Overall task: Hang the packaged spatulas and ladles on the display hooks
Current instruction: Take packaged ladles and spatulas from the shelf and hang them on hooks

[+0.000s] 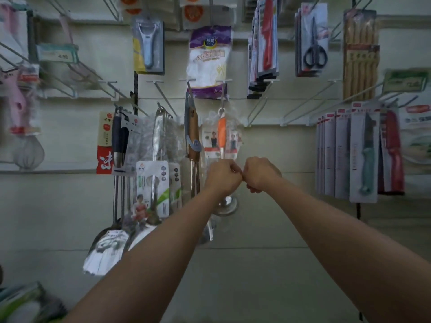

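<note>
Both hands up at the middle of the display wall, knuckles almost touching. Left hand (222,174) has its fingers curled tight; right hand (258,174) the same. They seem to pinch the clear plastic sleeve of the orange-handled ladle (222,134), though the film is near invisible and I cannot tell exactly where each hand has hold of it. That ladle's top loop sits at a display hook (224,89); its steel bowl (227,205) shows below the left wrist. Whether the loop is fully over the hook is not clear from this angle.

Already hanging to the left, by the look of it: a brown-handled utensil (193,136) just beside the orange one, then a bunch of steel ladles in carded packs (155,180), then a black-handled spatula (119,141) with a red and white card. Their bowls and blades crowd together low down, sleeves overlapping.

Judgement on progress: well along. Several packaged pieces are up, and the one in hand looks like it is being seated or straightened. Bare hooks (261,110) remain to the right of the orange ladle, so there is room for more. Some packaged stock (21,304) shows blurred at the bottom left corner; what it is I cannot say.
</note>
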